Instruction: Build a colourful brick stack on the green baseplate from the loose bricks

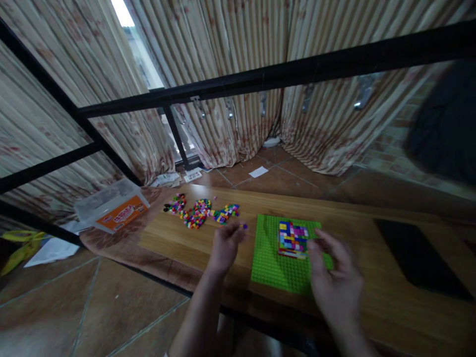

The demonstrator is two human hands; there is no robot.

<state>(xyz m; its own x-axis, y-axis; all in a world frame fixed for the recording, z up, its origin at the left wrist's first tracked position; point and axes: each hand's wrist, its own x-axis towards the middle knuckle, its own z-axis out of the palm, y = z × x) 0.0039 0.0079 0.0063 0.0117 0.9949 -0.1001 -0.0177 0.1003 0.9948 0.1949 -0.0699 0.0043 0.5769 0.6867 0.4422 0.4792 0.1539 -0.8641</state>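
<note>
On a green studded baseplate (266, 248) stands a low block of stacked, many-coloured toy bricks (292, 238). My right hand (336, 275) is at its right side, thumb and fingers apart, the thumb close to the stack's edge; I cannot tell whether it touches. To the left of the baseplate, my left hand (226, 243) hovers over the table with fingers pinched together. A small purple toy brick (245, 226) shows at its fingertips, slightly blurred. Beyond that hand lie loose toy bricks (197, 213) in several small heaps.
The wooden table (167, 238) carries a dark flat panel (418, 258) at the right. A clear plastic box (111, 203) with an orange label stands at the left on a brown cloth (156, 270). A black metal rail (238, 82) crosses before the curtains.
</note>
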